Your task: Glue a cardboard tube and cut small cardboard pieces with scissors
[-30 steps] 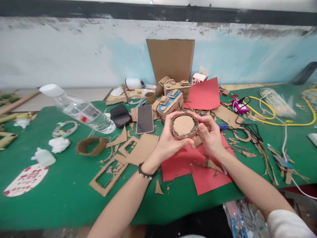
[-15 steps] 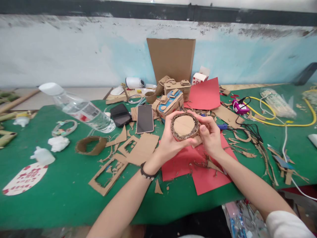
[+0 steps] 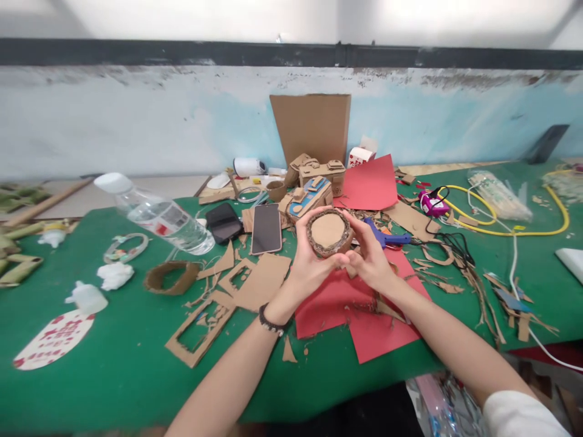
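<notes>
Both hands are up over the middle of the green surface [image 3: 113,370], and between them sits the cardboard ring [image 3: 328,233], a round disc walled by a corrugated strip. The left hand [image 3: 310,262] cups it from the left and below, thumb curled over the near-left rim; the right hand [image 3: 370,258] closes on it from the right, fingers wrapped round the far-right rim, thumb meeting the left thumb just under it. So each grip is clenched on the ring, neither one loose. The ring's flat face tilts up toward the camera, its axis pointing back at the person; being round, it has no long side to speak of. It lies dead centre between the two hands, neither nearer. It hangs above the red paper [image 3: 364,309], clear of the surface, with the blue cutter [image 3: 385,238] just to its right and the phone [image 3: 266,228] to its left. Against a second ago, the ring sits a touch farther out from the person and looks smaller, the hands have drawn closer together around it, and the cutter, hidden behind the right hand before, now shows plainly. The bottle [image 3: 157,215] lies as it was.
</notes>
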`<control>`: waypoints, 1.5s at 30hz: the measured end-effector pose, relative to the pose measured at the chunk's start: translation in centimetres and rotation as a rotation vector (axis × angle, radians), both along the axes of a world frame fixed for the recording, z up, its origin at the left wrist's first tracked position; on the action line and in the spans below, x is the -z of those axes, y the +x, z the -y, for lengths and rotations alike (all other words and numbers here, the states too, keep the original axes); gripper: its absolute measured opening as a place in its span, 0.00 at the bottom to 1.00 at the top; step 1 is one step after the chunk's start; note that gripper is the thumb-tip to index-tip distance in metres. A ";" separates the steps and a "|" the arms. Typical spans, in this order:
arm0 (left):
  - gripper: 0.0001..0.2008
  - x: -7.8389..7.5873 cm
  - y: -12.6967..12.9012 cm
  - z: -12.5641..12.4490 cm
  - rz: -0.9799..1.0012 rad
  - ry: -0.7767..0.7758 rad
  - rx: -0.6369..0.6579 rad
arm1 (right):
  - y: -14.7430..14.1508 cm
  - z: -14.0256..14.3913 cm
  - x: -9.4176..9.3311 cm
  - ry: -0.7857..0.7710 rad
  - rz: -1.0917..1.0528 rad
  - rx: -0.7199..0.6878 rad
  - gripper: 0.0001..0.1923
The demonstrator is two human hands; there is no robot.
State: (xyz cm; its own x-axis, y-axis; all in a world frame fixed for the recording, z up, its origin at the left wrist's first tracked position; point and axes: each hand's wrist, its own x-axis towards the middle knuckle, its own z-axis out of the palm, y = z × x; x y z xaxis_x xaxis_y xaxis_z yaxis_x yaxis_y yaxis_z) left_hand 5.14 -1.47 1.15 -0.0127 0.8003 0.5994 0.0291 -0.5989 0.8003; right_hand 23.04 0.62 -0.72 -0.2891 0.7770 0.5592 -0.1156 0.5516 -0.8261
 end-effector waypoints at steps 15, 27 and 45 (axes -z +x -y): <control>0.28 -1.3 -11.4 -1.7 -0.596 -0.314 -0.782 | 2.2 -2.2 -1.3 0.037 -0.177 0.319 0.51; 0.45 2.2 -10.0 -6.1 -1.255 -0.528 -1.029 | 1.8 -1.5 -0.9 0.072 -0.018 0.289 0.49; 0.42 -0.4 -11.2 -5.2 -1.144 -0.655 -0.822 | 2.2 -3.0 0.7 0.110 0.012 0.339 0.52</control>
